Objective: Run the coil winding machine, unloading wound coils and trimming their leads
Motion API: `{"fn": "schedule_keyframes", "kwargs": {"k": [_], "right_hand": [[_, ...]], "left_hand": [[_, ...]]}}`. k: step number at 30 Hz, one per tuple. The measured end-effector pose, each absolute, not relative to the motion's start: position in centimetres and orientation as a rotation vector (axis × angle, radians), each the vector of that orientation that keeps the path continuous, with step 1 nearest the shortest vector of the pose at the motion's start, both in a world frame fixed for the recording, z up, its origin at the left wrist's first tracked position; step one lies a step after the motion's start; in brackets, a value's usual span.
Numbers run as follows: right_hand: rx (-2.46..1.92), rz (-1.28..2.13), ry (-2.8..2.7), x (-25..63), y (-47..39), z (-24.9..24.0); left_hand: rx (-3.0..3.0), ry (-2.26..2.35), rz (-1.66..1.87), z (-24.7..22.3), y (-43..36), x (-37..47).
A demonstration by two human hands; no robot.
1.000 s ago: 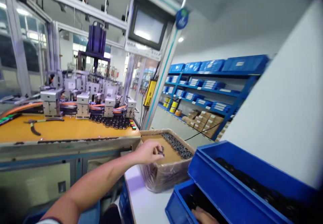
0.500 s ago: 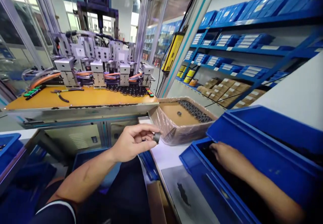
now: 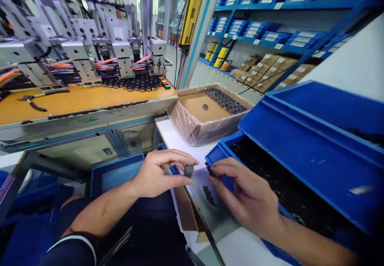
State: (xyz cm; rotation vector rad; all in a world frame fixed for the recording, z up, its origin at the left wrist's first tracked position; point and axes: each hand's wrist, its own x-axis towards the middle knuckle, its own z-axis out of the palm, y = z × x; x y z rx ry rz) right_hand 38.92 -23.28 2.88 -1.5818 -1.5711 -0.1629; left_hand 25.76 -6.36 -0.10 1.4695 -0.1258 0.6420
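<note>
Between the thumb and fingers of my left hand (image 3: 163, 172) is a short dark grey cylinder (image 3: 189, 171), held above the edge of the white bench. Facing it, my right hand (image 3: 244, 192) pinches a small black part (image 3: 209, 169), its exact shape too small to make out. A short gap separates the two pieces. Beside my right hand, the open blue bin (image 3: 222, 150) holds many loose black parts (image 3: 261, 158). Below the hands, a grey sheet (image 3: 223, 214) with a dark smudge covers part of the bench.
A plastic-lined carton (image 3: 192, 128) with rows of dark round parts stands behind the hands. Another blue bin (image 3: 300, 126) rises at right. At left, a machine (image 3: 81, 54) stands over an orange worktop (image 3: 90, 102) bearing pliers (image 3: 37, 105) and several black cylinders (image 3: 141, 84).
My right hand has come out of the blue bin, moving left towards my left hand with a small black part. My left hand still holds the cylinder. The view has shifted down and right.
</note>
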Motion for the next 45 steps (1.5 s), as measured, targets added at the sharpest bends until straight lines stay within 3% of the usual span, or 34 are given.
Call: {"fn": "schedule_keyframes", "kwargs": {"k": [14, 23, 40, 45], "right_hand": [[-1.54, -0.119, -1.614, 39.3, -23.1, 2.1], [-1.564, -0.446, -1.706, 40.4, -23.3, 1.9], [-1.418, -0.624, -2.066, 41.1, -24.4, 1.8], [-1.494, -0.611, -1.866, 40.4, -23.8, 1.8]], "left_hand": [[1.212, 0.021, 0.449, -0.4, -8.6, 28.0], [1.322, 0.036, 0.526, -0.7, -8.6, 28.1], [1.144, 0.117, 0.277, -0.6, -8.2, 27.6], [1.05, 0.119, 0.312, -1.0, -9.3, 27.7]]}}
